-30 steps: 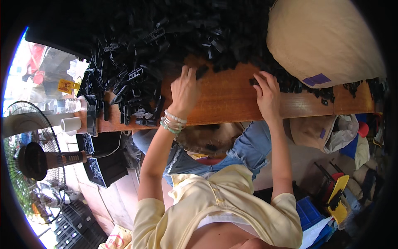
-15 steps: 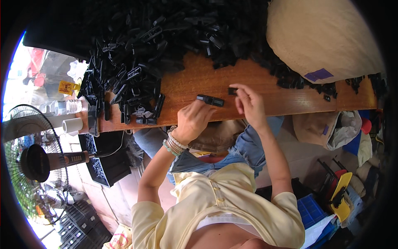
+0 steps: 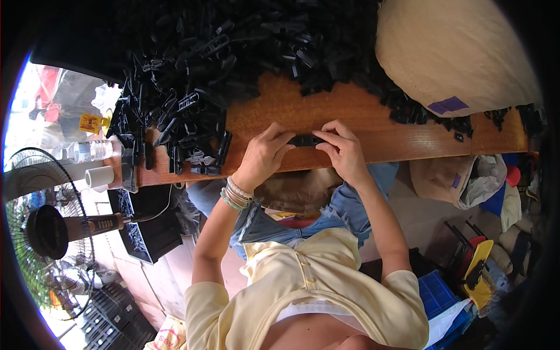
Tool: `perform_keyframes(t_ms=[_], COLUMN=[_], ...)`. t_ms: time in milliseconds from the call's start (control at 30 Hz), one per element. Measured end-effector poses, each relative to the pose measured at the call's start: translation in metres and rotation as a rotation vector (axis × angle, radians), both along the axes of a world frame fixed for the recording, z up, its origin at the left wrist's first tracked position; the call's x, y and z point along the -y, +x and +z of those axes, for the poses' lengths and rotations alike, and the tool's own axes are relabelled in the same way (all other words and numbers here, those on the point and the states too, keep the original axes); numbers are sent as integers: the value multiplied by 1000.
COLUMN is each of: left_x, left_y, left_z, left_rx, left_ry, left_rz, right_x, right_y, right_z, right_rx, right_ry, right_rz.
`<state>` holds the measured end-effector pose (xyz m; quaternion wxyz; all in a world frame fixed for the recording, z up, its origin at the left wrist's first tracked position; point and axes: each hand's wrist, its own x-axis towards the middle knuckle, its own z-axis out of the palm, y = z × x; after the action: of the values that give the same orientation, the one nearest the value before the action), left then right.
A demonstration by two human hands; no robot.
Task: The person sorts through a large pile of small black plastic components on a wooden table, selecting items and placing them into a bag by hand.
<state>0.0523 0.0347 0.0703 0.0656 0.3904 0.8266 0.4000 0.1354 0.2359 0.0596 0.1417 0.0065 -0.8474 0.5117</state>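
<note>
Between my two hands, just above the wooden table, is a small black plastic buckle-like part (image 3: 304, 140). My left hand (image 3: 267, 153), with bead bracelets at the wrist, pinches its left end between thumb and fingers. At its right end, my right hand (image 3: 344, 153) pinches it the same way. The fingertips cover both ends, so whether it is one piece or two joined pieces cannot be made out. A large heap of black plastic parts (image 3: 198, 76) lies beyond and to the left of my hands.
The wooden table (image 3: 280, 108) ends close to my lap. A big beige sack (image 3: 455, 52) rests at the far right, with smaller black parts (image 3: 408, 111) beside it. At the left stand a fan (image 3: 49, 230), a white roll (image 3: 100, 177) and a black bin (image 3: 157, 227).
My right hand has come left and down with the small black piece it held apart. Both hands now meet at the black part, one at each end.
</note>
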Motion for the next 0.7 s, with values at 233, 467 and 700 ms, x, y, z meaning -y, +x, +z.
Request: perform_keyframes(t_ms=[233, 467, 700], left_x=[-4, -6, -88], left_y=[5, -17, -50], left_z=[-3, 21, 12], left_rx=[-74, -7, -462], left_ry=[21, 29, -87], left_rz=[7, 14, 189], right_x=[8, -11, -16], right_y=[-11, -37, -72], right_z=[1, 3, -12], right_rx=[-55, -129, -252], right_ry=[100, 110, 577], right_rz=[72, 53, -308])
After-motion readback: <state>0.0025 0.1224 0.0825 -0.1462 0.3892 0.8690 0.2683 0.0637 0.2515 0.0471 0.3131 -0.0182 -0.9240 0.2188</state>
